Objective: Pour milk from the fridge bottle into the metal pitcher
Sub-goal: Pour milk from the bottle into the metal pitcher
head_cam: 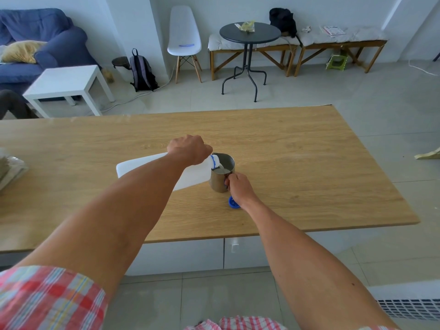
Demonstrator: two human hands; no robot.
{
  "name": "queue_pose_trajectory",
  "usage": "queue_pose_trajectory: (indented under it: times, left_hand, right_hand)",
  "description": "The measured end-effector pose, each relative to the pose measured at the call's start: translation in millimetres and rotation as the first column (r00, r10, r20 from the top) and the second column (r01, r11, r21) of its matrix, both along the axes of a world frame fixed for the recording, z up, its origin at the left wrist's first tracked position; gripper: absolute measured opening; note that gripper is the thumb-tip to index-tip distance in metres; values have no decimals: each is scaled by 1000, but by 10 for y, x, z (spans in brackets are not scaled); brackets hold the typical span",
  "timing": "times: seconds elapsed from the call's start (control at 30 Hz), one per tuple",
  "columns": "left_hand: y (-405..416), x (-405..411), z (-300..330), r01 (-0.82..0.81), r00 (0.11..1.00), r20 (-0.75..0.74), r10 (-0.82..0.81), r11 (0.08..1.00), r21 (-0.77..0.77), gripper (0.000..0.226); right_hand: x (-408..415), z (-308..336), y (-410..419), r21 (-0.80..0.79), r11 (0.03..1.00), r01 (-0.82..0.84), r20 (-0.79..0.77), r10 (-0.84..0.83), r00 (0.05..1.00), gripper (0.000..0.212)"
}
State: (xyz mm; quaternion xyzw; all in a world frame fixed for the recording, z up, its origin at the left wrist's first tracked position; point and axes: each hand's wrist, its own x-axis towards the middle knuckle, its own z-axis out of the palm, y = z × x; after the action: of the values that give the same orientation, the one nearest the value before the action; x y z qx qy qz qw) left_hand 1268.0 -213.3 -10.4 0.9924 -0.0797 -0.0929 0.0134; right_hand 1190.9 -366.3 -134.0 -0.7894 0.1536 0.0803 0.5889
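Milk bottle [152,169] is tipped over the metal pitcher [220,175] mid-table [309,163], left hand [189,148] wrapped round its neck, right hand [238,186] pinching the pitcher handle, so pouring's underway, next just tip back before overfilling.

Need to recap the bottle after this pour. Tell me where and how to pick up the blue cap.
Pinch the blue cap across its round rim from above: it lies flat on the table, just nearer than the metal pitcher. The right hand partly covers it, so free that hand first.
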Motion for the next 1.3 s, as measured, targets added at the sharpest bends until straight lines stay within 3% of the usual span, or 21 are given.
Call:
queue_pose_trajectory:
  times: [1.3]
  left_hand:
    - [-28,-7,42,2,1000,-11,-1,1000,24,35]
  right_hand:
    - [18,-25,0,6,1000,-3,-7,3,1000,29]
